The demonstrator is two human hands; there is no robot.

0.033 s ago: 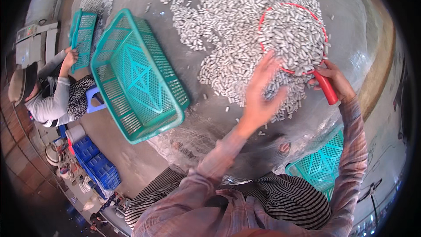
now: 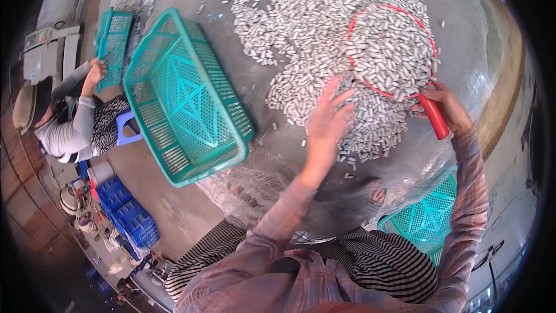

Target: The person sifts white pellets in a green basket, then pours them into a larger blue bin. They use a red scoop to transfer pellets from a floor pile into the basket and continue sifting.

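On a grey plastic-sheeted floor (image 2: 278, 133) strewn with small silvery fish (image 2: 324, 29), the right hand (image 2: 443, 104) grips a red-rimmed scoop (image 2: 391, 52) heaped with fish, while the left hand (image 2: 327, 122), fingers spread, presses the pile. A teal basket (image 2: 185, 98) stands nearby; a co-worker (image 2: 75, 122) crouches beyond it.

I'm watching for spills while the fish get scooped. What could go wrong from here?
The red-rimmed scoop is heaped, so fish may slide off its rim once the right hand lifts it by the handle. The left hand sweeping the pile could scatter loose fish toward the empty green basket.
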